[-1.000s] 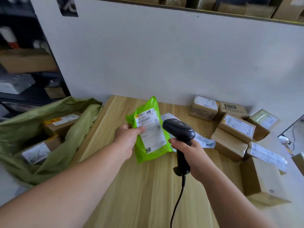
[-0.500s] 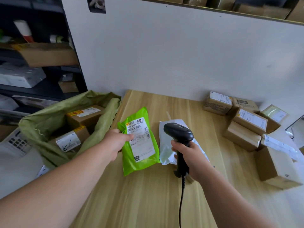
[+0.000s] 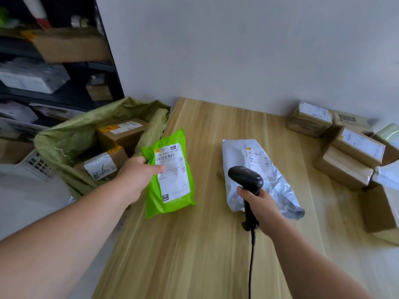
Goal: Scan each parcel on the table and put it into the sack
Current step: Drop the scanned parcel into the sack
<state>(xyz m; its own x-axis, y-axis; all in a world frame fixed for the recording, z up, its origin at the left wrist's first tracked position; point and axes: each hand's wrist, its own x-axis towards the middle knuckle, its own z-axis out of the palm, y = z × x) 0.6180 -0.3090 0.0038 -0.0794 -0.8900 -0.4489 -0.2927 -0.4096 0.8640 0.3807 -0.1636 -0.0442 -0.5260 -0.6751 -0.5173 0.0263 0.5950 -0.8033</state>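
forearms (image 3: 64, 234): 2, bare | left grip (image 3: 138, 175): bare | right grip (image 3: 257, 203): bare

1. The sack (image 3: 71, 137) stands off the table's (image 3: 205, 255) left edge, by its far corner; two boxes (image 3: 121, 132) lie in it.
2. The held mailer (image 3: 170, 190) hangs over the table's left edge, gripped by the left hand (image 3: 138, 178).
3. The second mailer (image 3: 259, 165) lies mid-table, behind the scanner (image 3: 246, 175) gripped by the right hand (image 3: 257, 203).
4. Stacked cartons (image 3: 345, 152) crowd the table's far right.
5. Shelves (image 3: 54, 61) stand left of the table, behind the sack.

Scanner cable (image 3: 250, 266) cut by bottom edge; shelf items (image 3: 32, 76) blurred.
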